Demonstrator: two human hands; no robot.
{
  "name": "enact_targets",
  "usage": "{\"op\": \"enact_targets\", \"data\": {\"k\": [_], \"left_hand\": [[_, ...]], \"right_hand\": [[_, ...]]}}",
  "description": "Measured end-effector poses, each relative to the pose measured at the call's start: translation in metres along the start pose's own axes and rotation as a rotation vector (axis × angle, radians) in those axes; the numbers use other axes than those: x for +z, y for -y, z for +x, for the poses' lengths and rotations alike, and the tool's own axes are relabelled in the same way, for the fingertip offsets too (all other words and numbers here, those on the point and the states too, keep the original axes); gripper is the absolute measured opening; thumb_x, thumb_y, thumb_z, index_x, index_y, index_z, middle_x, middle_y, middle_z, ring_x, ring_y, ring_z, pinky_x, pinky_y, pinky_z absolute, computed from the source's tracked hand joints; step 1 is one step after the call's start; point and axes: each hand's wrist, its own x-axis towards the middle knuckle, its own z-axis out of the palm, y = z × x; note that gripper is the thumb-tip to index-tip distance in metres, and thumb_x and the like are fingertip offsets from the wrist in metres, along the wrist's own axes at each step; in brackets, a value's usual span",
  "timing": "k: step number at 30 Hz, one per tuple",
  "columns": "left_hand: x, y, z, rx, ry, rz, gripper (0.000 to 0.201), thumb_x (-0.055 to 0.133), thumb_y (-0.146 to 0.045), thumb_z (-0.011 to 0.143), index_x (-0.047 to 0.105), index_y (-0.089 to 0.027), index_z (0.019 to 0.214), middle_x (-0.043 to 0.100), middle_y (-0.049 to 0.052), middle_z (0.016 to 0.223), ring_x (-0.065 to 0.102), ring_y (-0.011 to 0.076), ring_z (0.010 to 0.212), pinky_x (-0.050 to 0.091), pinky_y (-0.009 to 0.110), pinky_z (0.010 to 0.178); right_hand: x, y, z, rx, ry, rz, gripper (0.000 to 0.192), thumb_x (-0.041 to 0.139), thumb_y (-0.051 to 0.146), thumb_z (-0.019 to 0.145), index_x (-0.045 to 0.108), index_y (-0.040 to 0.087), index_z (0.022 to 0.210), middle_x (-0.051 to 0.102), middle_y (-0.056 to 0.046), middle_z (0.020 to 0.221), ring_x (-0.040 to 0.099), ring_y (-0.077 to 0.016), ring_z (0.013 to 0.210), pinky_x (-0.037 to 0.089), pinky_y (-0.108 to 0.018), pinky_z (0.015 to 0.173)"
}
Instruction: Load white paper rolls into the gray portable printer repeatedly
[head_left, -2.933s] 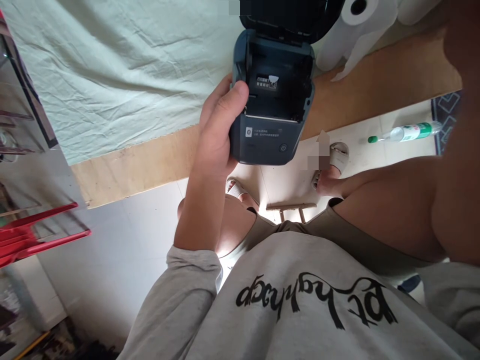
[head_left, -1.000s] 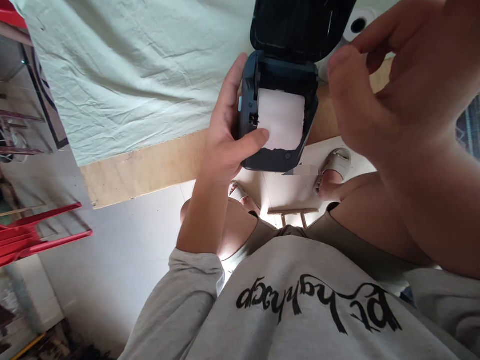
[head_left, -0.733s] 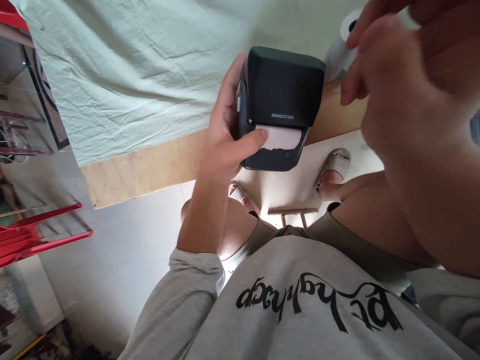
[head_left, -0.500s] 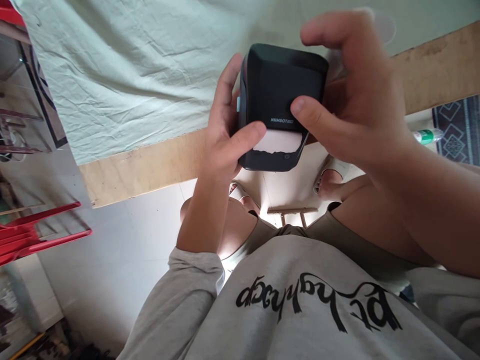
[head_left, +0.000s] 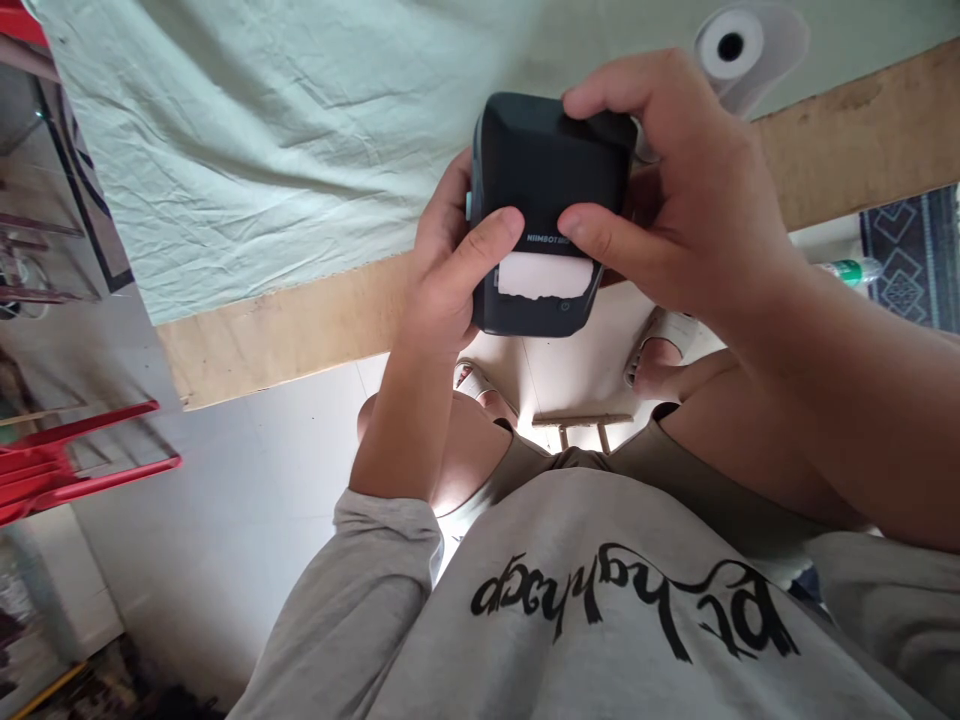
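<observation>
A black label printer (head_left: 553, 170), lettered NIIMBOT, is held up between both hands above the front edge of the table. White label paper (head_left: 544, 275) with a ragged edge sticks out of its slot. My left hand (head_left: 457, 260) is wrapped round the printer's left side, its thumb on the top face; the other fingers are partly hidden. My right hand (head_left: 682, 190) grips the right side, thumb by the lettering and forefinger on the far edge. Beyond that hand, a white paper roll (head_left: 729, 45) with a dark core hole sits on the cloth.
A pale green cloth (head_left: 300, 130) covers the table, leaving a bare wooden edge (head_left: 285, 330) in front. Red plastic furniture (head_left: 90, 455) stands at the left. A small wooden stool (head_left: 583, 421) is below, between the legs. At the right lie a clear bottle (head_left: 851, 271) and a patterned mat (head_left: 915, 260).
The printer has shifted slightly left. My right forefinger has come down onto its far edge, and my left thumb has slid up its face. The paper roll now shows more fully.
</observation>
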Motion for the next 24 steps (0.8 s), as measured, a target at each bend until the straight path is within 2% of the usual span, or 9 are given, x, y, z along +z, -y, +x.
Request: {"op": "enact_targets", "data": {"k": [4,6,8,12,14,17,20,24], "left_hand": [[-0.002,-0.003,0.003,0.0,-0.006,-0.007,0.031,0.056,-0.039,0.075,0.054,-0.024,0.102,0.06,0.003,0.097,0.046,0.0265,0.112,0.046,0.034,0.081],[-0.005,-0.003,0.006,-0.009,0.06,-0.018,0.043,0.057,-0.047,0.069,0.053,-0.022,0.104,0.059,0.004,0.101,0.039,0.0303,0.119,0.042,0.034,0.088],[-0.009,-0.002,0.009,-0.026,0.103,-0.042,0.05,0.058,-0.049,0.063,0.053,-0.023,0.104,0.059,0.003,0.104,0.036,0.0323,0.12,0.04,0.034,0.09],[-0.016,0.001,0.014,-0.016,0.054,-0.129,0.034,0.05,-0.032,0.068,0.055,-0.025,0.101,0.059,0.002,0.088,0.043,0.0299,0.11,0.038,0.035,0.09],[-0.019,0.002,0.015,-0.009,0.091,-0.125,0.036,0.051,-0.026,0.064,0.055,-0.024,0.1,0.058,0.002,0.081,0.044,0.0302,0.106,0.037,0.035,0.09],[-0.023,0.004,0.016,0.001,0.113,-0.128,0.04,0.048,-0.021,0.062,0.055,-0.023,0.102,0.058,0.002,0.08,0.046,0.0291,0.1,0.037,0.035,0.085],[-0.022,0.004,0.015,0.031,0.084,-0.131,0.042,0.045,-0.018,0.062,0.057,-0.025,0.102,0.059,0.002,0.084,0.047,0.0266,0.094,0.039,0.033,0.079],[-0.014,0.001,0.012,0.025,0.045,-0.123,0.029,0.046,-0.017,0.065,0.06,-0.023,0.09,0.059,0.002,0.083,0.048,0.0204,0.08,0.04,0.027,0.069]], "right_hand": [[0.001,0.001,-0.002,-0.085,-0.059,-0.035,0.047,0.041,0.046,0.082,0.04,0.016,0.119,0.045,-0.003,0.121,0.044,-0.0054,0.112,0.042,-0.02,0.098],[0.001,0.001,-0.005,-0.16,-0.106,-0.092,0.046,0.042,0.042,0.082,0.041,0.014,0.118,0.042,-0.005,0.125,0.043,-0.0064,0.117,0.042,-0.019,0.098],[0.0,0.001,-0.007,-0.199,-0.138,-0.142,0.045,0.042,0.039,0.082,0.043,0.013,0.119,0.041,-0.006,0.126,0.043,-0.0078,0.118,0.045,-0.018,0.091],[-0.002,0.001,-0.01,-0.195,-0.116,-0.165,0.046,0.041,0.039,0.08,0.039,0.017,0.12,0.042,-0.004,0.124,0.044,-0.0079,0.115,0.046,-0.017,0.079],[-0.002,0.002,-0.01,-0.202,-0.093,-0.158,0.048,0.042,0.041,0.079,0.037,0.017,0.12,0.041,-0.004,0.125,0.044,-0.0078,0.114,0.045,-0.017,0.076],[-0.002,0.002,-0.01,-0.221,-0.081,-0.148,0.051,0.045,0.042,0.078,0.036,0.014,0.119,0.041,-0.006,0.124,0.044,-0.0082,0.113,0.044,-0.017,0.071],[-0.001,0.001,-0.009,-0.224,-0.078,-0.135,0.053,0.047,0.041,0.077,0.035,0.013,0.12,0.041,-0.006,0.125,0.042,-0.0094,0.116,0.045,-0.017,0.073],[-0.001,0.003,-0.007,-0.22,-0.074,-0.099,0.054,0.047,0.041,0.076,0.035,0.013,0.121,0.04,-0.007,0.125,0.041,-0.0102,0.117,0.045,-0.016,0.069]]}}
